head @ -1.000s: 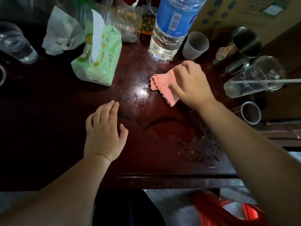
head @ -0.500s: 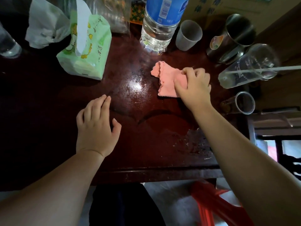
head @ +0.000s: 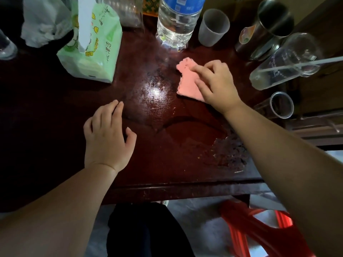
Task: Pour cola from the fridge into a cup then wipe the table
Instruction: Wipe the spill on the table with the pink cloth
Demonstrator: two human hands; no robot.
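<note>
A pink cloth lies flat on the dark red table, right of the bright glare spot. My right hand presses down on the cloth's right half, fingers curled over it. My left hand rests palm down on the table at centre left, fingers apart, holding nothing. A wet patch with droplets shows near the table's front right. A frosted plastic cup stands behind the cloth. No cola bottle is visible.
A large water bottle stands at the back centre. A green tissue pack sits back left beside a white bag. Metal cups and clear glasses crowd the right edge. A red stool is below.
My right hand has drawn the pink cloth a little towards me and to the right, turning it on the table. My left hand has stayed flat in place.
</note>
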